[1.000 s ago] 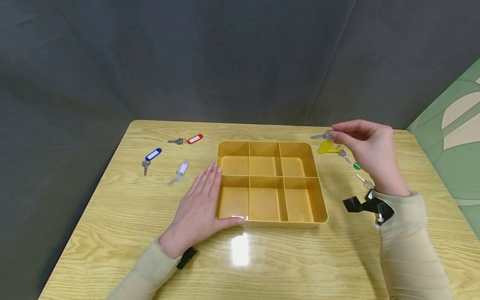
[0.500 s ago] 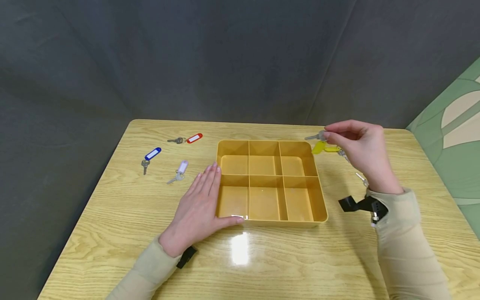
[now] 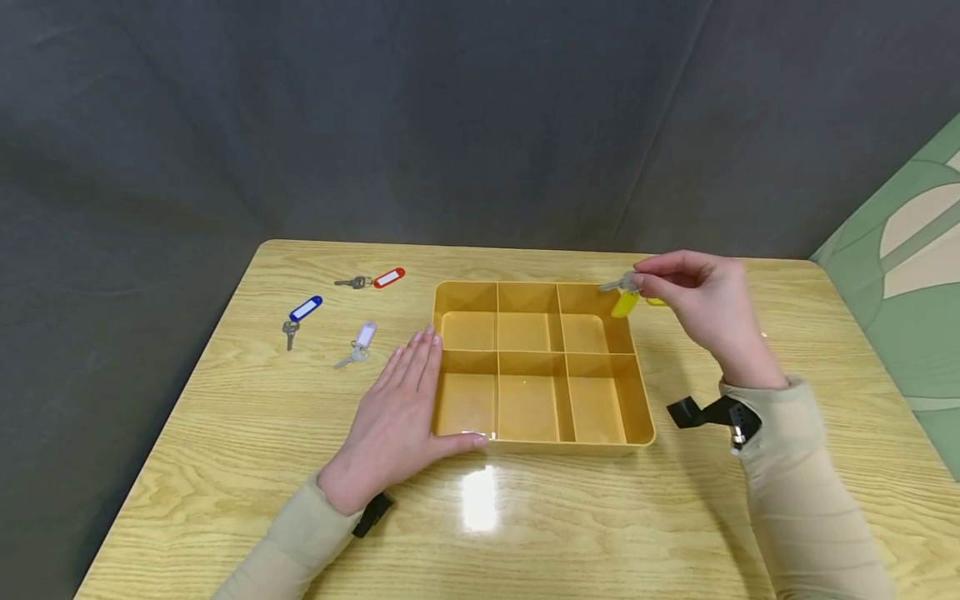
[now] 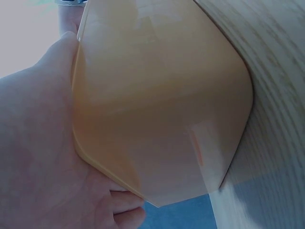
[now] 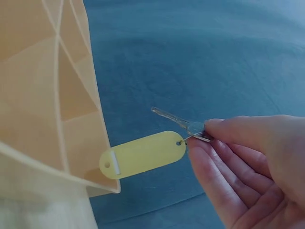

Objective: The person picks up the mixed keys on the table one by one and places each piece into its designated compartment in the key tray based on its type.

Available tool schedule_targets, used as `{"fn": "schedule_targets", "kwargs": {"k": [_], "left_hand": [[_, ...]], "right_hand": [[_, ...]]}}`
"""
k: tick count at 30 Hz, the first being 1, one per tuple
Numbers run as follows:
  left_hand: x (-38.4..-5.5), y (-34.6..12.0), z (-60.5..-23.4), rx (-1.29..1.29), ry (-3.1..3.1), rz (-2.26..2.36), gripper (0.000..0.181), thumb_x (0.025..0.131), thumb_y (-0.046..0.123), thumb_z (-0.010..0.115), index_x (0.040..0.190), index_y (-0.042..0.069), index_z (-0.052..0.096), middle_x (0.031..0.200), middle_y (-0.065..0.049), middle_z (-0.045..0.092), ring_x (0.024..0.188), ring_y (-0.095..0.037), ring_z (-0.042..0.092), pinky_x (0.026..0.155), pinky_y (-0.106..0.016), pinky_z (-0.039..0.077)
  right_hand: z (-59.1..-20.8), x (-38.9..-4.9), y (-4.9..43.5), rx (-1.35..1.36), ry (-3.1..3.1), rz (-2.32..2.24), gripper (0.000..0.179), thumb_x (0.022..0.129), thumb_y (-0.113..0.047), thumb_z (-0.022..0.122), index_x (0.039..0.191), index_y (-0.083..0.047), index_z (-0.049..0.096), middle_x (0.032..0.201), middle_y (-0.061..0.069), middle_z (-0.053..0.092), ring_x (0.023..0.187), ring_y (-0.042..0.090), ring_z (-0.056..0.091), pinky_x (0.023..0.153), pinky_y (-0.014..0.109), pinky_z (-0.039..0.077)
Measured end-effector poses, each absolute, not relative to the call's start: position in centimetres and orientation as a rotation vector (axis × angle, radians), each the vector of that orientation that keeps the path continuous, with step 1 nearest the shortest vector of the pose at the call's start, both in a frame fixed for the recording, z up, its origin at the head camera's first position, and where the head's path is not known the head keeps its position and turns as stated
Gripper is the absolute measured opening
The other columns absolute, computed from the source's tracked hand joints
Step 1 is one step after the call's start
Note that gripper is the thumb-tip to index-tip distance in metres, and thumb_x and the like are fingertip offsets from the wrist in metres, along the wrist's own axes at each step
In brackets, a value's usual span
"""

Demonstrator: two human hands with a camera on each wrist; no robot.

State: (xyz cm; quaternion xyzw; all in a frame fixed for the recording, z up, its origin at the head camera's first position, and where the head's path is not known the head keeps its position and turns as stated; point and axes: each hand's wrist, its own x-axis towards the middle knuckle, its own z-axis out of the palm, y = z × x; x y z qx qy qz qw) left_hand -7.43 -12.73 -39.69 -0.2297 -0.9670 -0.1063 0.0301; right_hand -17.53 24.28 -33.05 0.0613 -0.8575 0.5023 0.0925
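My right hand (image 3: 701, 304) pinches a silver key (image 5: 174, 119) by its head between thumb and fingers. From the key's ring hangs a yellow tag (image 5: 143, 155), which overlaps the back right compartment in the head view. The box (image 3: 570, 448) is mustard-yellow plastic, divided into several compartments with nothing lying in them. At its front left corner rests my left hand (image 3: 393, 417), fingers straight along the left side and thumb along the front rim. In the left wrist view the palm lies against the rim of the box wall (image 4: 162, 95).
Left of the box lie a key with a red tag (image 3: 389, 277), one with a blue tag (image 3: 306, 308) and one with a lilac tag (image 3: 365, 335). Another yellow tag (image 3: 656, 302) shows partly behind my right hand. A dark curtain (image 3: 480, 125) hangs behind the wooden table (image 3: 570, 525).
My right hand has moved left, bringing the key and its yellow tag over the box's back right corner. It now covers the green-tagged key on the right. My left hand stays put.
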Motion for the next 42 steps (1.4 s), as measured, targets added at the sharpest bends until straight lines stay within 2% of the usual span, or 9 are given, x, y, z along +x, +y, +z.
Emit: {"fn": "schedule_targets", "kwargs": {"k": [8, 19, 28, 31, 39, 42], "left_hand": [[-7.4, -12.7, -39.6, -0.7, -3.002, -0.346, 0.129, 0.081, 0.093, 0.038, 0.16, -0.005, 0.008, 0.168, -0.019, 0.003, 0.154, -0.028, 0.002, 0.124, -0.038, 0.004], [-7.4, -12.7, -39.6, -0.698, -2.996, -0.328, 0.129, 0.081, 0.093, 0.037, 0.16, -0.004, 0.008, 0.168, -0.019, 0.005, 0.154, -0.029, 0.005, 0.124, -0.038, 0.005], [-7.5, -12.7, -39.6, -0.702, -2.995, -0.319, 0.129, 0.081, 0.093, 0.037, 0.16, -0.004, 0.007, 0.168, -0.02, 0.006, 0.154, -0.027, 0.0, 0.124, -0.038, 0.005], [-7.5, -12.7, -39.6, -0.701, -2.993, -0.317, 0.13, 0.08, 0.093, 0.038, 0.16, -0.004, 0.006, 0.168, -0.02, 0.006, 0.154, -0.025, -0.002, 0.124, -0.038, 0.005], [-7.5, -12.7, -39.6, -0.701, -2.989, -0.319, 0.13, 0.08, 0.093, 0.038, 0.16, -0.004, 0.008, 0.168, -0.02, 0.007, 0.154, -0.03, 0.006, 0.124, -0.039, 0.007], [-7.5, -12.7, -39.6, -0.701, -2.997, -0.323, 0.13, 0.08, 0.093, 0.038, 0.16, -0.004, 0.008, 0.168, -0.02, 0.006, 0.154, -0.03, 0.005, 0.124, -0.039, 0.006]], "right_hand": [[-34.2, -17.9, 23.9, 0.202, -2.554, 1.527, 0.021, 0.092, -0.013, 0.078, 0.107, 0.001, 0.078, 0.096, -0.005, 0.076, 0.078, 0.008, 0.071, 0.072, 0.018, 0.058], [-35.2, -18.1, 23.3, 0.227, -2.6, 1.525, 0.02, 0.093, -0.018, 0.077, 0.106, -0.001, 0.078, 0.098, 0.0, 0.076, 0.079, 0.01, 0.071, 0.074, 0.019, 0.058], [-35.2, -18.3, 24.1, 0.239, -2.766, 1.399, 0.036, 0.095, -0.033, 0.075, 0.121, -0.008, 0.076, 0.116, 0.006, 0.074, 0.093, 0.003, 0.068, 0.079, 0.013, 0.052], [-35.1, -18.3, 24.4, 0.222, -2.764, 1.397, 0.037, 0.095, -0.034, 0.075, 0.122, -0.009, 0.076, 0.117, 0.006, 0.074, 0.094, 0.001, 0.068, 0.08, 0.013, 0.052], [-35.1, -18.0, 24.8, 0.203, -2.741, 1.389, 0.036, 0.096, -0.033, 0.074, 0.123, -0.01, 0.075, 0.117, 0.005, 0.074, 0.093, 0.001, 0.068, 0.078, 0.013, 0.052], [-35.0, -17.9, 24.9, 0.194, -2.737, 1.404, 0.037, 0.096, -0.035, 0.073, 0.124, -0.01, 0.075, 0.118, 0.003, 0.073, 0.095, 0.001, 0.067, 0.078, 0.013, 0.052]]}}
